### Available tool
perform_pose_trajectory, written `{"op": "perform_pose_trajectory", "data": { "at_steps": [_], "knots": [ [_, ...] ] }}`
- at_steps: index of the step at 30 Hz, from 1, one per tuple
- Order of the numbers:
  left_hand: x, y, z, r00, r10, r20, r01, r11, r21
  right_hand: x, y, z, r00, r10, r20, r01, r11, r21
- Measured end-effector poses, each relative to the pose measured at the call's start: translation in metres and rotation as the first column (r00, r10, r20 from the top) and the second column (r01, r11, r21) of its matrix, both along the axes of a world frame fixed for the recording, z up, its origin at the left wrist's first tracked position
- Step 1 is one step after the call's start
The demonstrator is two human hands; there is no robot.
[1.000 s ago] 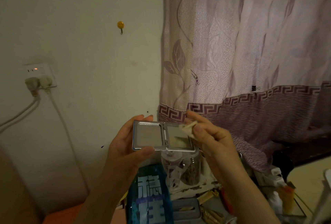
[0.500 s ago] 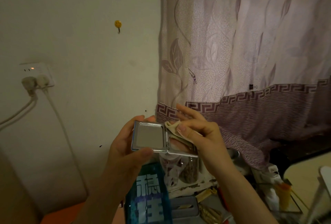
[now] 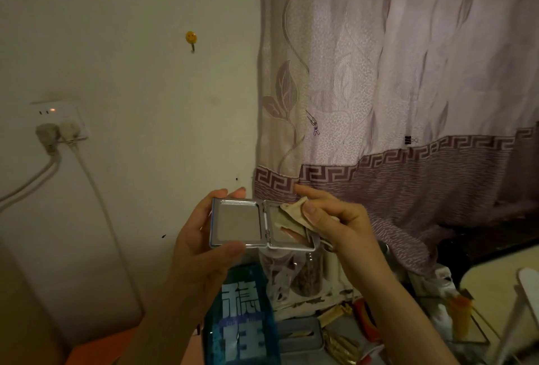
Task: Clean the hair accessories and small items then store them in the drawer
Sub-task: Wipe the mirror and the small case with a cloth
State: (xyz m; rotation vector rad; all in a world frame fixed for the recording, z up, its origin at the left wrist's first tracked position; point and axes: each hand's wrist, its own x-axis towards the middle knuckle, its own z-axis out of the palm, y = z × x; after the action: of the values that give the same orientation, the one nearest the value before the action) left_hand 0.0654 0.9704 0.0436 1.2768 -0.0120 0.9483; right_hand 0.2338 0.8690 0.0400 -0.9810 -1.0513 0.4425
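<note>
A small folding metal mirror (image 3: pixel 237 223) is held open in front of me, with two square panes side by side. My left hand (image 3: pixel 201 245) grips its left half, thumb on the lower frame and fingertips over the top edge. My right hand (image 3: pixel 335 224) pinches a crumpled pale wipe (image 3: pixel 291 213) and presses it on the right pane, covering most of that pane. No drawer is in view.
A blue bottle with white characters (image 3: pixel 240 315) stands just below the mirror. Glass jars (image 3: pixel 306 274), a grey box (image 3: pixel 300 335) and mixed clutter crowd the surface beneath. A patterned curtain (image 3: pixel 393 87) hangs at right; a wall socket with plugged cables (image 3: pixel 58 128) sits at left.
My right hand with the wipe came down from the right pane's top edge onto the pane and keeps rubbing there. The left hand holds the mirror steady.
</note>
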Motion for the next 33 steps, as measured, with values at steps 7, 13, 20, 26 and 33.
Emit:
{"op": "perform_pose_trajectory", "data": {
  "at_steps": [7,13,20,26,33],
  "knots": [
    [-0.003,0.001,0.003,0.999,0.041,0.006,-0.041,0.998,0.048,-0.005,-0.009,-0.001,0.990,0.078,0.121,-0.077,0.997,-0.012],
    [-0.001,0.005,-0.003,0.999,0.053,0.005,-0.053,0.997,0.053,-0.011,-0.007,-0.009,0.992,0.044,0.116,-0.042,0.999,-0.014],
    [0.000,0.008,-0.006,0.995,0.092,-0.040,-0.089,0.993,0.074,-0.016,-0.003,-0.012,0.970,-0.040,0.239,0.033,0.999,0.032],
    [0.002,0.005,-0.007,0.995,0.047,-0.086,-0.042,0.998,0.055,-0.012,0.010,-0.014,0.966,-0.127,0.224,0.121,0.992,0.042],
    [0.001,0.008,-0.011,0.992,0.036,-0.120,-0.031,0.999,0.045,-0.011,0.021,-0.010,0.955,-0.186,0.230,0.177,0.982,0.060]
  ]
}}
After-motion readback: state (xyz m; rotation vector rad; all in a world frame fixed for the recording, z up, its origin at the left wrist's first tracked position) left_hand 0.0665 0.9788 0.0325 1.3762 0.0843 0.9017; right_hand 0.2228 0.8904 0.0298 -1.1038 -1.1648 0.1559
